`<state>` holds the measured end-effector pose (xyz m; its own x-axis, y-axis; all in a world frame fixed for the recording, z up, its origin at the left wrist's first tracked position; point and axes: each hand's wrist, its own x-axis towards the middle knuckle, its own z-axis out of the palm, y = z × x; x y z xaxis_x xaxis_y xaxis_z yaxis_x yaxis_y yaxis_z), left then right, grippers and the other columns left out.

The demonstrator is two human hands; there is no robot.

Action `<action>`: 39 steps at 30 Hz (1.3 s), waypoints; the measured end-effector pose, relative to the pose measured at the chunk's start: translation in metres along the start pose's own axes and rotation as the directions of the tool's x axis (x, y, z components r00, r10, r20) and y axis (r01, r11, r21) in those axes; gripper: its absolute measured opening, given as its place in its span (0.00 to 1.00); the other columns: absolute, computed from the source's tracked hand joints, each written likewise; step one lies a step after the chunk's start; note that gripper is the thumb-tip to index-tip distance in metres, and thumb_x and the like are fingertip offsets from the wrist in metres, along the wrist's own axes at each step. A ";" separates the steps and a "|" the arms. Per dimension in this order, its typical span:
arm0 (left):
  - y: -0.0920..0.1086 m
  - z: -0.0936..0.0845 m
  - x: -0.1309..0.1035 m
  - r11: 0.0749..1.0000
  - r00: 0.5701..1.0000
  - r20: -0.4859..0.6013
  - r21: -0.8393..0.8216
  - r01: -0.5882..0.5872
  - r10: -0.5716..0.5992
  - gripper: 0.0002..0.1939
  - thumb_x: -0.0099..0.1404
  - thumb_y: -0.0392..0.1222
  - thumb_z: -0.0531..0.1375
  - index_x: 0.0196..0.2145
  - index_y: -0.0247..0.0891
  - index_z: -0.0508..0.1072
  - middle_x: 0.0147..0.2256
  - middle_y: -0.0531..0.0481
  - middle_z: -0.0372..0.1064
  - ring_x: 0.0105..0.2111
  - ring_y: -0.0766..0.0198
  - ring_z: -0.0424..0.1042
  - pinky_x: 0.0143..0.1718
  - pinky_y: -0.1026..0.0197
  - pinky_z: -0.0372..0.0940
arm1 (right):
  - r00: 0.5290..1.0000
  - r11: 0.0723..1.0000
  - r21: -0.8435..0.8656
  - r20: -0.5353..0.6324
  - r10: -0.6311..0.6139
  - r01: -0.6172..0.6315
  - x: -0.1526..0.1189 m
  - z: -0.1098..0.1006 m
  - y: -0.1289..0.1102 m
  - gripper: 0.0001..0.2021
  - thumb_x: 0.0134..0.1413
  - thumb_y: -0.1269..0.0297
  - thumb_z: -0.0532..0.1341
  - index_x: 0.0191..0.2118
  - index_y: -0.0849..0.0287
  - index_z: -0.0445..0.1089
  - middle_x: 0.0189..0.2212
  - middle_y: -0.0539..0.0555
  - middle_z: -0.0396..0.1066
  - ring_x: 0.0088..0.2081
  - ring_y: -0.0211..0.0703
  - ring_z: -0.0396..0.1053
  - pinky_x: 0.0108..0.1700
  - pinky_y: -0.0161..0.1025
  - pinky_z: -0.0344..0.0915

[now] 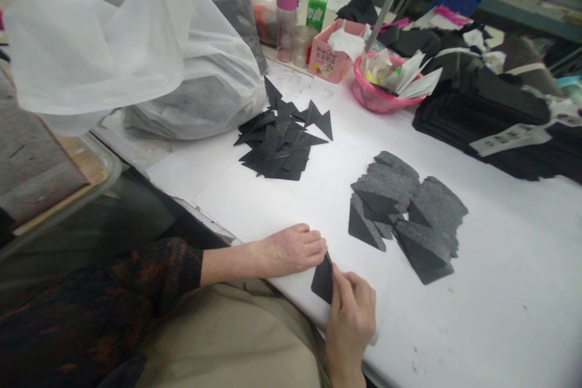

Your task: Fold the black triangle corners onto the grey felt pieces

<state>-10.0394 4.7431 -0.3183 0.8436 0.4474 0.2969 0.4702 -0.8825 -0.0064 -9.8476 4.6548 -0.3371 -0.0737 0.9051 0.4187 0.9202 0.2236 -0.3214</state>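
A small dark fabric piece (322, 279) lies at the near edge of the white table, between my two hands. My left hand (295, 250) is closed, its fingertips at the top corner of the piece. On the right side, my right hand (352, 309) pinches the piece's edge between thumb and fingers. Farther up the table is a loose heap of black triangular pieces (284, 148). To the right lie overlapping rows of grey-black pieces (386, 185), with several dark triangles on top.
A big white plastic bag (195, 73) bulges at the back left. Behind stand a pink-capped bottle (286, 18), a green bottle (317, 3), a pink box (334, 54) and a pink basin (377, 97) of scraps. Stacked black fabric (486, 109) fills the back right.
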 end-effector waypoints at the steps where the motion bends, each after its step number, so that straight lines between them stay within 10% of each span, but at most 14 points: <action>1: 0.000 0.000 0.000 1.000 1.000 -0.001 -0.003 0.001 -0.001 0.09 0.72 0.32 0.51 0.46 0.32 0.69 0.47 0.43 0.69 0.47 0.61 0.67 0.43 0.58 0.63 | 1.000 1.000 -0.004 0.010 -0.003 0.003 0.000 -0.001 0.000 0.11 0.61 0.69 0.58 0.47 0.57 0.73 0.36 0.55 0.68 0.39 0.41 0.63 0.43 0.38 0.62; 39: 0.004 0.000 0.002 0.994 0.996 -0.086 -0.112 -0.009 0.000 0.12 0.72 0.33 0.51 0.49 0.33 0.70 0.48 0.42 0.71 0.51 0.59 0.69 0.50 0.57 0.67 | 1.000 1.000 0.024 0.020 0.010 -0.010 -0.012 -0.010 0.008 0.08 0.62 0.67 0.57 0.45 0.58 0.71 0.36 0.54 0.70 0.39 0.41 0.65 0.44 0.39 0.61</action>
<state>-10.0358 4.7405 -0.3180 0.8182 0.4335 0.3775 0.4304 -0.8973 0.0975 -9.8361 4.6426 -0.3363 -0.0723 0.9143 0.3986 0.9112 0.2231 -0.3464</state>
